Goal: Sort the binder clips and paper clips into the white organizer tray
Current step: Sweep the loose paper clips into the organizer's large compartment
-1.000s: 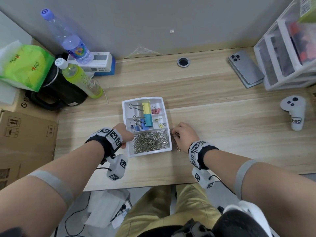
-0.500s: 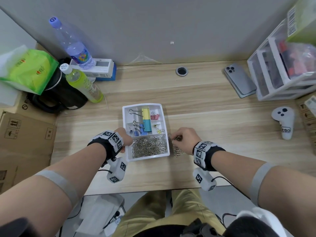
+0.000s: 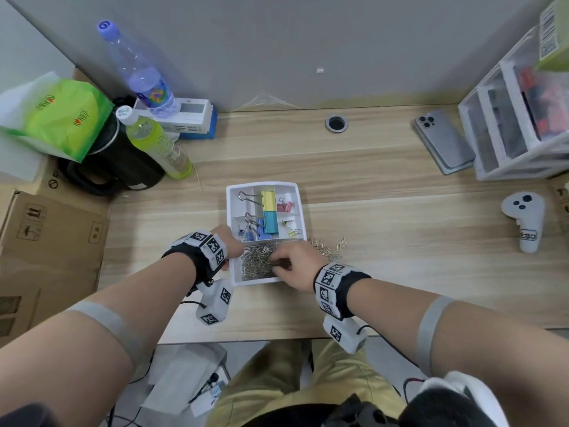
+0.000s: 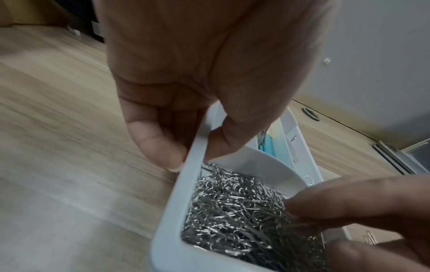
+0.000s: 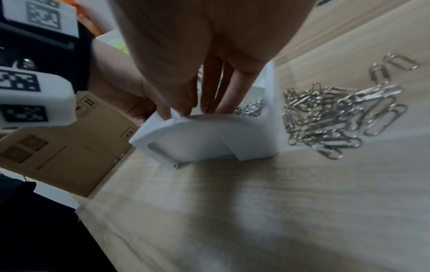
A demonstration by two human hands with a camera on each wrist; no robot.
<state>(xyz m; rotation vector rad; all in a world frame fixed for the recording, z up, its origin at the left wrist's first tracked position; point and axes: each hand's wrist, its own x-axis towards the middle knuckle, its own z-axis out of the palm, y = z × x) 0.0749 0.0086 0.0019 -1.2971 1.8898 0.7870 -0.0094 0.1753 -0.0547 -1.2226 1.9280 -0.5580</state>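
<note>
The white organizer tray [image 3: 265, 185] sits mid-desk. Its far compartments hold yellow [image 3: 268, 198], teal [image 3: 271, 221] and small pink [image 3: 285, 204] binder clips. The near compartment holds a heap of silver paper clips [image 4: 232, 211]. My left hand [image 4: 195, 152] pinches the tray's left wall [image 4: 184, 193], thumb inside and fingers outside. My right hand [image 5: 209, 104] reaches down into the near compartment, and its straight fingers [image 4: 349, 200] rest on the heap. Loose paper clips [image 5: 325, 117] lie on the desk right of the tray [image 5: 209, 139], also seen in the head view [image 3: 326, 251].
Two bottles [image 3: 160, 149], a black kettle [image 3: 123, 167] and a cardboard box [image 3: 46, 241] crowd the left. A phone [image 3: 443, 143], a plastic drawer unit [image 3: 517, 124] and a white controller [image 3: 523, 220] sit at the right. The desk's front edge lies just below my wrists.
My right hand has moved left from the loose clips beside the tray to over the near compartment. My left hand has stayed on the tray's left wall.
</note>
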